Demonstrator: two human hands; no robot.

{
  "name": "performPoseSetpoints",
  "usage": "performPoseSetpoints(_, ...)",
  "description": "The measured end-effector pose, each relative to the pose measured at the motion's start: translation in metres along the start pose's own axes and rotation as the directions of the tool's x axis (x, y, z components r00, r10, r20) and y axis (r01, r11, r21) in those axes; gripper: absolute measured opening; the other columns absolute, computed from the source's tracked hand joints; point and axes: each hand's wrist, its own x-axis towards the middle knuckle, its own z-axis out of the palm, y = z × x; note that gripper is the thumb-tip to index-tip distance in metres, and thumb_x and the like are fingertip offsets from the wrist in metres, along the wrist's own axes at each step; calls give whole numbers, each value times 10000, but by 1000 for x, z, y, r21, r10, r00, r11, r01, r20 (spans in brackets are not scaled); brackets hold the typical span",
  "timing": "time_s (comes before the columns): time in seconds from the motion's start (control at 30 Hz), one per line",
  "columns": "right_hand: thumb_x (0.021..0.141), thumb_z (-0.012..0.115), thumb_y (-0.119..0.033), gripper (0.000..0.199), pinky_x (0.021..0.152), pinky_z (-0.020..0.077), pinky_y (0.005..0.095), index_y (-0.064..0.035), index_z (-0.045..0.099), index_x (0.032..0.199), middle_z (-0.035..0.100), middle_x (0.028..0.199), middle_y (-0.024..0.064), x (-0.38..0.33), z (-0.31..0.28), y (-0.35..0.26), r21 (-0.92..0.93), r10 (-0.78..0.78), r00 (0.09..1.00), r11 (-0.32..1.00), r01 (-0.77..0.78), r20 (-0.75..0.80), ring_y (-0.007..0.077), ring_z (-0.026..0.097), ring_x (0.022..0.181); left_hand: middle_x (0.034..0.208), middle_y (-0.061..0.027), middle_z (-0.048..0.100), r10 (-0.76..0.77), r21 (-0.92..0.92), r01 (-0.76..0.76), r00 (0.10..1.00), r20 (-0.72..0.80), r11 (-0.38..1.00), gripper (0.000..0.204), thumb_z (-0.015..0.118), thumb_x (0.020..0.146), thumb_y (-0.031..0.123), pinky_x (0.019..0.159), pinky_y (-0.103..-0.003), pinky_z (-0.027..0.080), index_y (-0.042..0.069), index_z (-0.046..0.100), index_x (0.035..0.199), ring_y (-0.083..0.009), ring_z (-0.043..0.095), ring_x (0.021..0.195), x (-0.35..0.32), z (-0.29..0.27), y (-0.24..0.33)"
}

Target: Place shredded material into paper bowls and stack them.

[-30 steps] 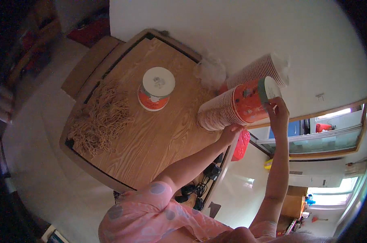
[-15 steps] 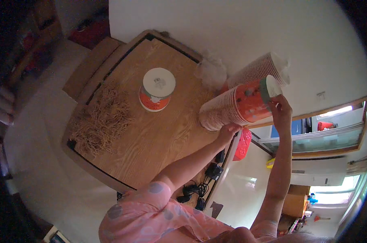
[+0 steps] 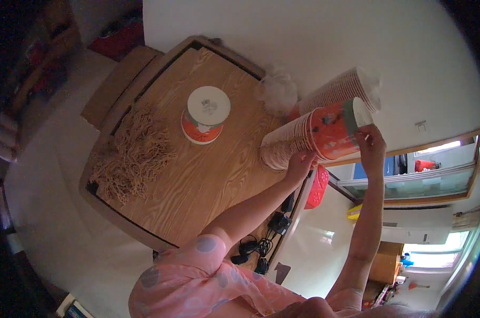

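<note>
A tall stack of nested paper buckets (image 3: pixel 287 142) rises at the right of the wooden tabletop. Its top bucket (image 3: pixel 332 130) is orange-red with a green band and sits base up. With bent fingers, my right hand (image 3: pixel 371 146) grips that bucket by the edge of its base. My left hand (image 3: pixel 302 165) lies against the stack's near side, just below the top bucket's rim, fingers bent at the rims; their tips are partly hidden. Farther left, an upside-down bucket (image 3: pixel 204 132) with a white base (image 3: pixel 208 106) stands on the table.
A heap of tan shredded paper strands (image 3: pixel 134 153) covers the table's left part. Behind my stack stands another stack of buckets (image 3: pixel 335 90), beside a clear plastic bag (image 3: pixel 278 93). Black cables and adapters (image 3: pixel 258 249) lie at the near edge, near a red plastic basket (image 3: pixel 317 186).
My left hand has shifted slightly up along the stack's rims, its fingers more bent. My right hand has stayed on the top bucket's base, moving only slightly.
</note>
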Motion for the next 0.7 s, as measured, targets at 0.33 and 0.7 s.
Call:
performPoseSetpoints(0.33,715,584,2,119,579,384,233,-26,519,811,513,727,37,-1,8,1,-28,1,1000,1000,-1,2,119,456,626,612,-28,557,-31,-17,31,1000,-4,999,268,503,841,248,511,-221,426,33,564,693,-92,517,555,1,-1,-1)
performPoseSetpoints(0.7,726,540,33,126,570,367,226,-31,491,823,484,739,29,-10,24,19,-47,-199,975,980,195,-96,104,433,635,677,-39,583,-76,-2,76,997,28,997,250,514,834,247,532,-221,438,26,567,732,-92,539,599,-12,-10,-14)
